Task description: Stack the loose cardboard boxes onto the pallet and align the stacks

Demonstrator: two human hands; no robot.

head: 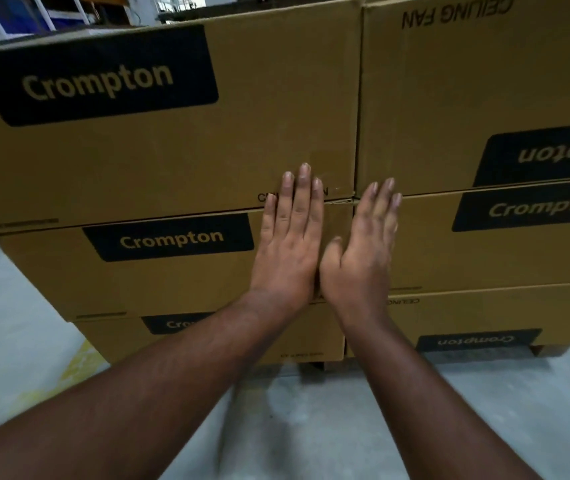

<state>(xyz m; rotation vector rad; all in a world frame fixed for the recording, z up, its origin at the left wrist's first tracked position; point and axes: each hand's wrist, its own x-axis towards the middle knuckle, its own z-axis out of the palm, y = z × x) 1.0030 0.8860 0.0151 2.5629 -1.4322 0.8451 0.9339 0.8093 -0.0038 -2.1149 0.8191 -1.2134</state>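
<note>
Left hand: your fingers are straight and spread flat against the front of the left stack, at centre frame. The fingertips reach over the seam onto the top left box; the palm lies on the middle left box.

Right hand: also flat, fingers straight and close together, pinching nothing. It covers the vertical gap between the stacks, its fingers on the middle right box of the right stack.

Where the boxes lie: both stacks fill the upper two thirds of the frame, straight ahead of your palms. Three tiers show in each; the long axis of each box runs left to right across the frame.

Key relation: the stacks stand side by side, touching or nearly so along the central gap. At the seam just above your hands the corners look slightly crushed and uneven, so the push probably needs to go straight away from you. Each hand is nearest its own stack.

Contents: the boxes are closed; one is printed "CEILING FAN", and what is inside cannot be seen.

Pallet: only a sliver shows under the lower right box, above the grey floor.

Stage: no loose box is in view, so this looks like the aligning step.
</note>
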